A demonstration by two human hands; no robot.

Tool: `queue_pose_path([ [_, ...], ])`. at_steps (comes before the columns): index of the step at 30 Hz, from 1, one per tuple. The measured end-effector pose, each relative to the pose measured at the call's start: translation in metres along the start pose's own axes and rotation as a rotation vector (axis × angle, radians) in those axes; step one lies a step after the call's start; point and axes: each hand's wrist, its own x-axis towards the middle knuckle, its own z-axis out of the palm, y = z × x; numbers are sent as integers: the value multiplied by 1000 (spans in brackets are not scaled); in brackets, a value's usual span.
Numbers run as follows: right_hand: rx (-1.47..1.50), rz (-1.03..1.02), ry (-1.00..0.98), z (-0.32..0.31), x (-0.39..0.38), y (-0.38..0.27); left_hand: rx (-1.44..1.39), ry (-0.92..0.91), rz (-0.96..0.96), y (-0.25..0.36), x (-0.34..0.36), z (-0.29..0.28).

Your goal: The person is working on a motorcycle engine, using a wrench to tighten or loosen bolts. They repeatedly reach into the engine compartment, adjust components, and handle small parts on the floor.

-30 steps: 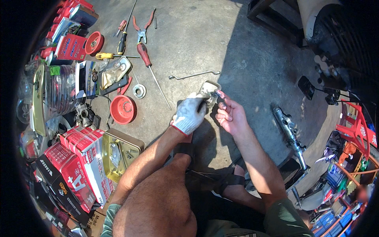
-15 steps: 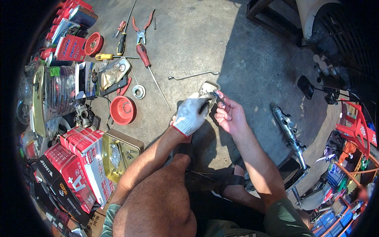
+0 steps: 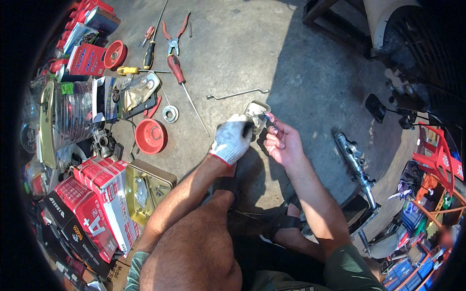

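My left hand point(image 3: 231, 139), in a white knitted glove with a red cuff, is curled beside a small pale tray point(image 3: 262, 105). Its fingers bend inward, and what they may hold is hidden. Small dark and shiny pieces point(image 3: 256, 114) lie in the tray, too small to name. Over the tray's right side, my bare right hand point(image 3: 283, 140) is closed, thumb and fingertips pinched together. Dark smears mark those fingertips, and a small dark thing between them cannot be made out. Just beyond the tray lies a double-ended ring wrench point(image 3: 238, 94).
A red-handled screwdriver point(image 3: 176, 68), pliers point(image 3: 173, 44), a red bowl point(image 3: 150, 136) and a metal ring point(image 3: 170, 114) lie to the left. Red boxes point(image 3: 90, 213) and a metal tin point(image 3: 160, 172) stand nearer. A silver metal tube part point(image 3: 356, 162) lies at right.
My gloved left hand has drawn back slightly left, uncovering more of the tray and its small pieces. My right hand has barely moved.
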Motion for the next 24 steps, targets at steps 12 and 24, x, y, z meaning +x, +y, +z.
queue_pose_path([
  [12,92,-195,-281,43,-93,-8,-21,113,215,10,-8,-11],
  [24,171,-667,-732,131,-301,-51,-161,-121,359,83,-43,-177],
])
